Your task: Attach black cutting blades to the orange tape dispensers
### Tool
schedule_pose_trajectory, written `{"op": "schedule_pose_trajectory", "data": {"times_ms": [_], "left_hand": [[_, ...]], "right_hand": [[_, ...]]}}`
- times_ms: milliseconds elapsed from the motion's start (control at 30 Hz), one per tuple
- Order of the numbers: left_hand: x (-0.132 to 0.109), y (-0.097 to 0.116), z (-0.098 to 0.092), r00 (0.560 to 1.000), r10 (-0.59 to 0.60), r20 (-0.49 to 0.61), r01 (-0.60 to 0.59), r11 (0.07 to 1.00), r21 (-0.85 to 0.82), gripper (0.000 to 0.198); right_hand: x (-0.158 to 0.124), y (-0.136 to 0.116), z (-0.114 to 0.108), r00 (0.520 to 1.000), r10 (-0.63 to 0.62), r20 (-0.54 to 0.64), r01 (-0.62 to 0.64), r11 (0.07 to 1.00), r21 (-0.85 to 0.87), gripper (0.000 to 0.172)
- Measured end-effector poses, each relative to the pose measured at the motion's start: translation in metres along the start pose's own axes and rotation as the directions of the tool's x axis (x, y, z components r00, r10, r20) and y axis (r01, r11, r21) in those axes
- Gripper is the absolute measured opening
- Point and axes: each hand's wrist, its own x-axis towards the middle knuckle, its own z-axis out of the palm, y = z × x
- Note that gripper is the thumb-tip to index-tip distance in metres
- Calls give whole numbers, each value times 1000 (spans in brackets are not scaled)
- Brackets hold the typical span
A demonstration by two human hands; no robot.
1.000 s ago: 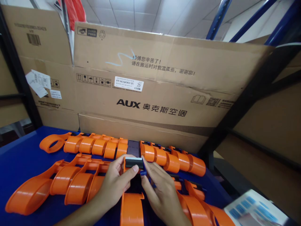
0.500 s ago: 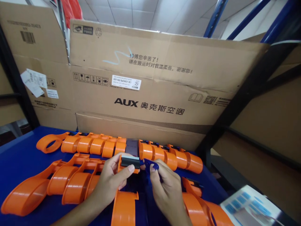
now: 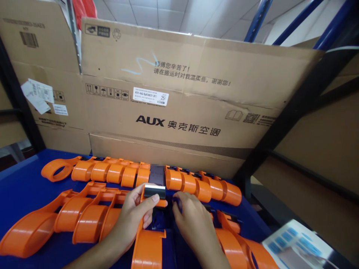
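My left hand (image 3: 137, 209) grips an orange tape dispenser (image 3: 148, 244) by its head, thumb pressed on the black roller strip (image 3: 155, 192). A silvery serrated blade (image 3: 155, 186) runs along the top of that strip. The dispenser's wide round frame hangs below my fingers. Just to the right, my right hand (image 3: 193, 216) is curled with its back toward me, apart from the dispenser. Between its fingertips shows a bit of a dark blue plastic part (image 3: 176, 201), mostly hidden by the fingers.
Rows of orange tape dispensers (image 3: 84, 215) lie on the blue table surface (image 3: 17, 172), left and right of my hands. A dark block (image 3: 157, 175) stands in the back row. Behind rises a cardboard sheet (image 3: 179, 112). A white-and-blue printed box (image 3: 294, 243) sits at right.
My right hand has turned over and drawn the blue part away from the dispenser's roller end, covering most of it. My left hand keeps hold of the dispenser, its blade tilted slightly.
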Motion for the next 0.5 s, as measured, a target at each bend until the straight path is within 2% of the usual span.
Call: {"op": "schedule_pose_trajectory", "data": {"times_ms": [233,500], "left_hand": [[2,-6,-2,1000,-7,10,8,1000,-19,32],[2,-9,-3,1000,-18,-1,18,1000,0,33]], "right_hand": [[-1,-6,-6,991,63,120,-55,996,-68,17],[-2,-4,-9,986,107,129,-93,990,-108,11]]}}
